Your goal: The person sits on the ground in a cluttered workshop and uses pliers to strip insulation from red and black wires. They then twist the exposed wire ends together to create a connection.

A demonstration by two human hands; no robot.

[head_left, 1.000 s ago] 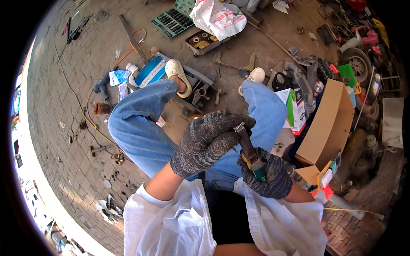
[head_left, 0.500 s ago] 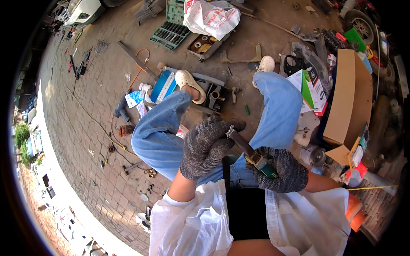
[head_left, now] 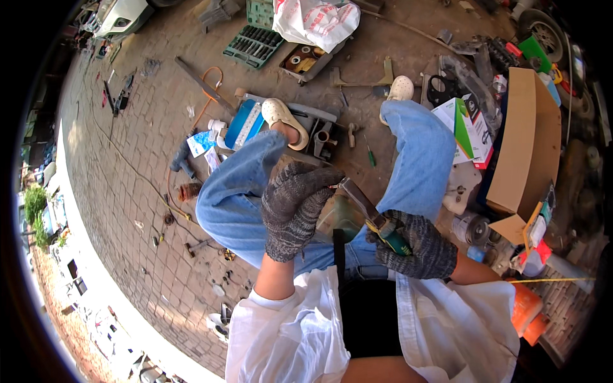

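Note:
My right hand [head_left: 418, 246], in a dark grey knit glove, is wrapped round the green handle of a slim hand tool [head_left: 397, 241]. A long, narrow dark arm runs from the tool up and left to a metal tip, like a finger belt sander. At that tip is my left hand [head_left: 297, 207], in a matching glove, its thumb and fingers closed together. Something small, partly reddish, shows at its fingertips; the glove hides most of it. Both hands are above my lap, between my knees in blue jeans.
By my left foot lie a bench vise [head_left: 322, 142] and a blue-and-white box [head_left: 244, 124]. A green socket set [head_left: 253, 46], a white plastic bag [head_left: 317, 24] and a green screwdriver [head_left: 371, 156] are on the ground ahead. An open cardboard box [head_left: 525, 137] stands at right.
My left hand has shifted left, and its fingers have drawn in to the tool's tip from behind it. The tool has moved only slightly, still in my right hand.

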